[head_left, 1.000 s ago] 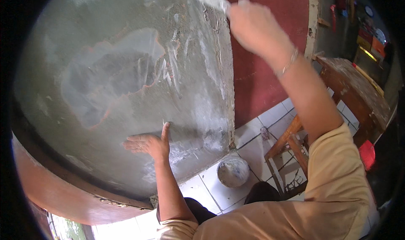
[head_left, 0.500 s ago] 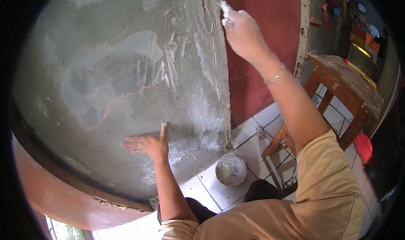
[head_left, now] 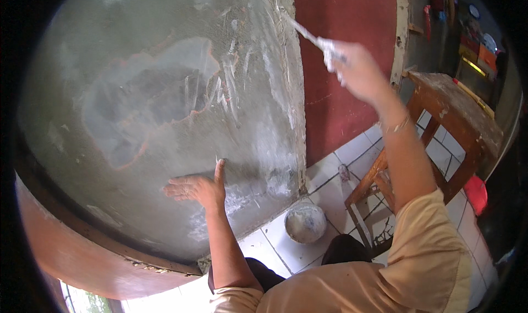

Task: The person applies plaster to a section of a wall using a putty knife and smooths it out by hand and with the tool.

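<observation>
My right hand [head_left: 357, 68], raised in front of the red panel, grips a white-smeared putty knife [head_left: 304, 31]. Its thin blade is seen nearly edge-on, and the tip meets the rough right edge of the grey plastered wall [head_left: 181, 142]. Fingers are closed round the handle and blurred by motion. Lower down, my left hand [head_left: 201, 189] rests on the wall with its thumb up and fingers stretched out, holding nothing. White streaks of filler run along the wall's right side. On the tiles below stands a round bucket [head_left: 305, 223] with whitish paste inside.
A dark red panel [head_left: 349, 93] stands right of the wall edge. To my right is a worn wooden stool [head_left: 456, 115] with a red-and-yellow stick on top. A red object [head_left: 476, 195] lies beyond it. A curved brown ledge [head_left: 99, 239] borders the wall's lower left.
My right hand has moved down and to the right, bringing the putty knife lower along the wall's edge. My left hand stays on the wall, and the view has shifted slightly.
</observation>
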`<state>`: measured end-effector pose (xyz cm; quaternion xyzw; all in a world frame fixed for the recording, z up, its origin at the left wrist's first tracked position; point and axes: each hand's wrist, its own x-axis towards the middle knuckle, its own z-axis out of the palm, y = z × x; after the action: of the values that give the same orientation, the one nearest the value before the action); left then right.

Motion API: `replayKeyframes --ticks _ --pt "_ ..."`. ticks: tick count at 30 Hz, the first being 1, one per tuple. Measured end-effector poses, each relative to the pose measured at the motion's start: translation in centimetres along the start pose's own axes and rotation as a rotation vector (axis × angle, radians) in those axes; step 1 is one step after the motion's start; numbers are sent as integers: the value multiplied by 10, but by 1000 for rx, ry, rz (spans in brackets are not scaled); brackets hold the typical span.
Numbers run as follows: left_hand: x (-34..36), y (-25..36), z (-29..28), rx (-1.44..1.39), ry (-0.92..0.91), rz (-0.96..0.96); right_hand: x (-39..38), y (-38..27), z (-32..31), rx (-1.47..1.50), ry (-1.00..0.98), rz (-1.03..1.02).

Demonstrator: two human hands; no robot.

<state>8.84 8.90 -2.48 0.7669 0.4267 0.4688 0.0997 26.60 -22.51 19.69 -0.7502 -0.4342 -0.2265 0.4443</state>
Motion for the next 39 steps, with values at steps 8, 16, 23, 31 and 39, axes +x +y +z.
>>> replayKeyframes --ticks 8,16,23,31,39 --pt "2 -1 2 9 8 20 92 -29 -46 -788 95 -315" --pt "2 5 -3 21 -45 -25 -4 -3 -5 -723 -152 -84" --pt "3 6 -2 10 -11 -6 56 -10 -25 -601 80 -136" --pt "2 7 -6 37 -52 -23 -21 11 16 -506 -141 -29" --pt "3 5 -3 17 -11 29 47 -15 -5 -250 238 -95"
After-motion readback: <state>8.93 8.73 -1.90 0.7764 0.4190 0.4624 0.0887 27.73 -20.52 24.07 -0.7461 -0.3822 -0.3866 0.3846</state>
